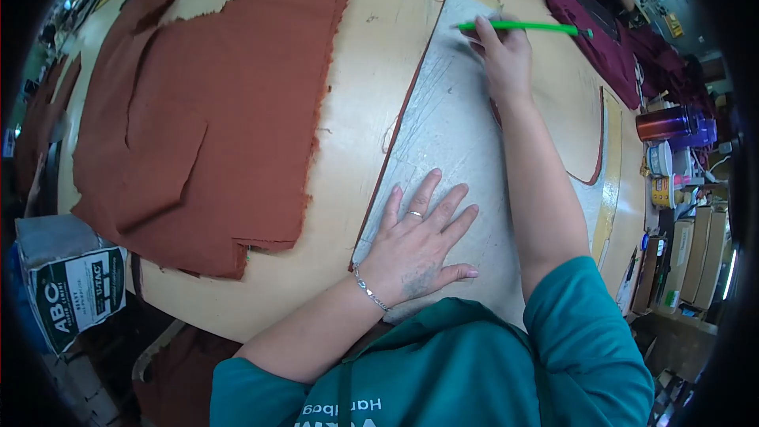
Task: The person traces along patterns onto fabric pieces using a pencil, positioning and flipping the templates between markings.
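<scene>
My left hand (427, 237) lies spread on a scratched grey sheet (451, 103), a long pattern-like piece that runs away from me. A thin reddish-brown edge, apparently cloth, shows along the sheet's left side. Near the far end of the sheet, my right hand (504, 51) is closed on a slim bright green pen (545, 28). The pen lies almost level, its point toward the left and its dark end toward the right. Whether the point touches the sheet I cannot tell.
Reddish-brown cloth (213, 119) with frayed edges covers the table's left part. Maroon fabric (569, 20) lies at the far right. Another grey piece with a yellowish strip (610, 174), a tumbler (664, 123) and small containers line the right side. A printed box (75, 292) stands at lower left.
</scene>
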